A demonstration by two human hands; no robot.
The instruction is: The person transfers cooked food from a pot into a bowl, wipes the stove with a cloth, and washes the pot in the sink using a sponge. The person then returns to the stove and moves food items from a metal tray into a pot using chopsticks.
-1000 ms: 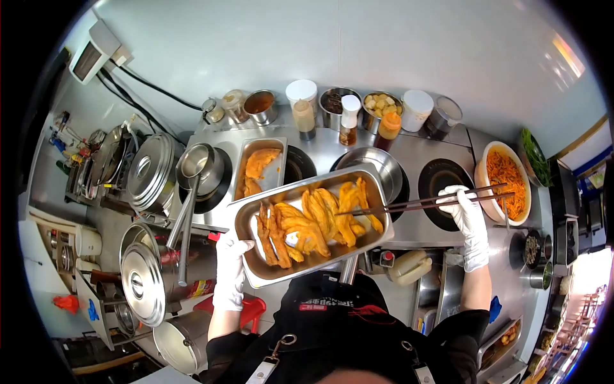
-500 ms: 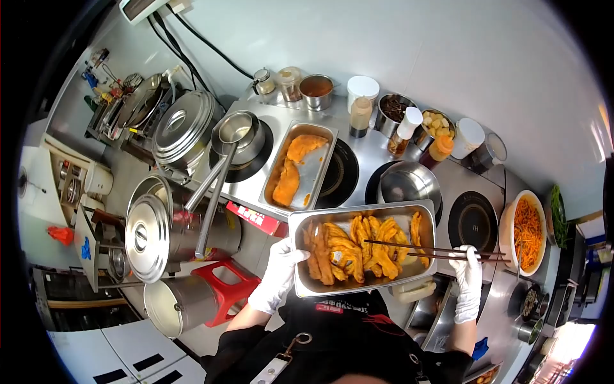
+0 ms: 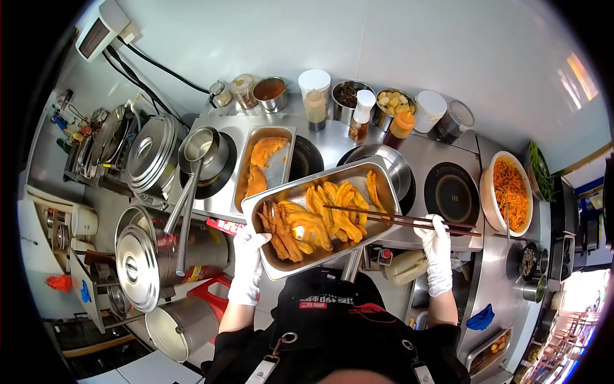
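Note:
My left hand (image 3: 248,264), in a white glove, grips the left end of a deep metal tray (image 3: 386,192), thumb over the rim. Long yellow-orange pieces of food (image 3: 307,227) lie in it, browner ones at the left; their kind I cannot tell. My right hand (image 3: 436,253), also gloved, is closed around dark chopsticks (image 3: 396,217). Their tips reach over the food in the tray's middle; whether they touch it is unclear. The tray tilts, right end higher, and overlaps a second metal tray (image 3: 279,173) with a few orange pieces.
Induction plates (image 3: 451,195) line the steel counter, with a pan (image 3: 391,168) and saucepans (image 3: 203,148) on them. Bottles and tubs (image 3: 314,105) stand along the wall. A bowl of shredded carrot (image 3: 510,195) is at the right. Large pots (image 3: 137,262) stand left, beside a red stool (image 3: 211,296).
The camera view has shifted. The tray has tilted, its right end rising, and sits further left in view. The chopsticks have moved left along with my right hand, still over the food.

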